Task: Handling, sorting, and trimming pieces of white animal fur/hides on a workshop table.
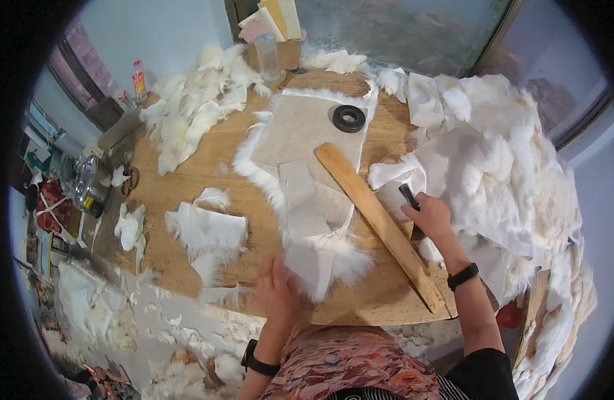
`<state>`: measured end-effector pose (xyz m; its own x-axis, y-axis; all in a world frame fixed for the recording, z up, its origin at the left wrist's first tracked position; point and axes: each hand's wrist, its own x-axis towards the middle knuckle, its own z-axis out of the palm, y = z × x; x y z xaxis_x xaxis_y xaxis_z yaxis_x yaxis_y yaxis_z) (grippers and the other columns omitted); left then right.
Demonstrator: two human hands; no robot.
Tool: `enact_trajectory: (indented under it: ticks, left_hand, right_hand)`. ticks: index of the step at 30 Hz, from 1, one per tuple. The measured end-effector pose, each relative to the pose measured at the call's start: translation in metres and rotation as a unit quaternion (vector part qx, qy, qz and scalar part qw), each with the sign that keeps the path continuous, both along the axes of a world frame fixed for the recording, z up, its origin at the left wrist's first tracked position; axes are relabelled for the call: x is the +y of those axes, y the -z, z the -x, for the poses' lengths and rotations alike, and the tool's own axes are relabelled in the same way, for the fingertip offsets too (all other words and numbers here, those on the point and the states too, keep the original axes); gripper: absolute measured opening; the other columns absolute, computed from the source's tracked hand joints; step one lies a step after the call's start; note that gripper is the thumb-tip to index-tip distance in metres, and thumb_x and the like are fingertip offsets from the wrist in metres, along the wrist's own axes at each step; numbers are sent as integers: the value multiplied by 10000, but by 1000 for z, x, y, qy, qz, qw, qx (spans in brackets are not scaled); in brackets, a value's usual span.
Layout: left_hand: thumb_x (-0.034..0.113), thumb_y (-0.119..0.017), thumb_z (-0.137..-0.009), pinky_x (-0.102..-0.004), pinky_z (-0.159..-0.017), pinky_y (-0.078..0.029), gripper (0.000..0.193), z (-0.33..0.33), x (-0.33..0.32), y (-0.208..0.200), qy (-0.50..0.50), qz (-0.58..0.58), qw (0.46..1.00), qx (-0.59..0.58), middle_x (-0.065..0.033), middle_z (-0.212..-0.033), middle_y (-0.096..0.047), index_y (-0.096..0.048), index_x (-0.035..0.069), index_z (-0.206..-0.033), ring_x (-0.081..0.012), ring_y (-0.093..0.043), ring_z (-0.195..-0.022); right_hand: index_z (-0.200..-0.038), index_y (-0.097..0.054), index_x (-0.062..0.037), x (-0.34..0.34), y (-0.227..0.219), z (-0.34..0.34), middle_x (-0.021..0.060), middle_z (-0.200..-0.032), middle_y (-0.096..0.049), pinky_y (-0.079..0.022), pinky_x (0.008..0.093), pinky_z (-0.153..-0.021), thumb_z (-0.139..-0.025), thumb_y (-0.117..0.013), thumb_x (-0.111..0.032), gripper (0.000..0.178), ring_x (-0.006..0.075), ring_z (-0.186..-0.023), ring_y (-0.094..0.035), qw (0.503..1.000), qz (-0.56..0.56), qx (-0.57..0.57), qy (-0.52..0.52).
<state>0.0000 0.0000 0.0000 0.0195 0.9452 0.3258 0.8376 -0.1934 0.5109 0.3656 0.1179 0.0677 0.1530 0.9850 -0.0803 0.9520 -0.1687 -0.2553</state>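
My right hand point(432, 215) is closed round a black-handled tool point(407, 194) above the right side of the wooden table point(254, 200). A dark part shows beneath that hand, but I cannot make out its shape. My left hand point(276, 291) lies at the front edge, fingers stretched out, beside a small white fur piece point(310, 265). Behind it a larger fur pelt point(270, 143) lies skin side up, with a pale strip point(300, 200) on it. A black ring-shaped roll point(348, 119) rests on the pelt. One long wooden stick point(380, 227) slants between the pelt and my right hand.
Heaped white furs point(500, 160) fill the right side, and more fur scraps point(200, 100) lie at the back left. Loose fur pieces point(210, 230) are left of the pelt. Scissors point(130, 181) lie at the left edge. A clear jar point(268, 59) stands at the back.
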Motion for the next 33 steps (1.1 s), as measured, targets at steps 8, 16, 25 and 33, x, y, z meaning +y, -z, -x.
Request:
enact_trajectory:
  ticks: [8,16,25,33]
  left_hand:
    - [179,-694,-829,-534,-1115,-314,682,-37,44,-55,166,2,985,46,-221,-1494,-336,-399,67,-1434,-410,-337,-1385]
    - [222,-668,-854,-533,-1120,-306,648,-38,49,-30,180,63,979,65,-211,-1506,-348,-422,107,-1443,-376,-352,-1392]
    - [295,-611,-917,-495,-1145,-273,633,-39,56,-25,170,108,979,31,-190,-1539,-302,-376,112,-1475,-344,-306,-1423]
    - [297,-610,-917,-452,-1167,-241,659,-31,49,-27,168,113,979,19,-163,-1571,-256,-343,124,-1494,-307,-264,-1450]
  right_hand:
    - [-1010,-610,-42,6,0,10,203,-964,-646,-517,483,-714,-826,-684,-399,408,394,-856,-651,995,-38,-89,13]
    - [-934,-713,-32,151,-59,29,192,-858,-689,-517,457,-737,-813,-666,-240,246,352,-820,-671,978,-134,115,-109]
    - [-1160,-678,-79,335,32,-8,110,-1075,-689,-547,350,-790,-803,-694,-100,358,214,-901,-677,983,-93,95,-124]
    - [-1014,-706,-60,381,92,-31,21,-719,-642,-502,275,-535,-880,-648,-163,179,107,-561,-618,969,-32,209,-126]
